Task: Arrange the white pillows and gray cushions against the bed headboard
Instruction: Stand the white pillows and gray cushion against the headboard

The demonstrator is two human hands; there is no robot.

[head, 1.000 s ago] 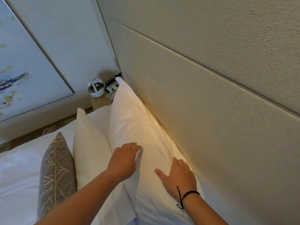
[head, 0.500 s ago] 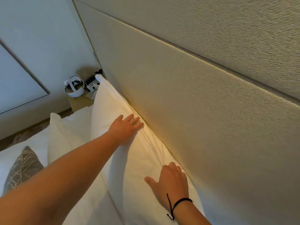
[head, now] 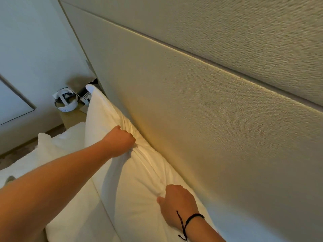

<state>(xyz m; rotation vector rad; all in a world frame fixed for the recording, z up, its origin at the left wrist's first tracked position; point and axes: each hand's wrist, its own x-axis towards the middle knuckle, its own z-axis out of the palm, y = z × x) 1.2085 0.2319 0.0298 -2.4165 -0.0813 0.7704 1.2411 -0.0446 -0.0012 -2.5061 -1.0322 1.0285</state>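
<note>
You've got both hands bunching the top edge of the back white pillow (head: 136, 180): left hand (head: 120, 141) further along, right hand (head: 176, 203) nearer you. It stands on edge against the headboard (head: 201, 128), long axis running along it toward the nightstand (head: 73, 117).

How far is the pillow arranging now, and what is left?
Done: one white pillow stands against the headboard. In hand: the left hand and right hand both grip its top edge. Left: the second white pillow in front; the gray cushion barely shows at the frame edge.
</note>
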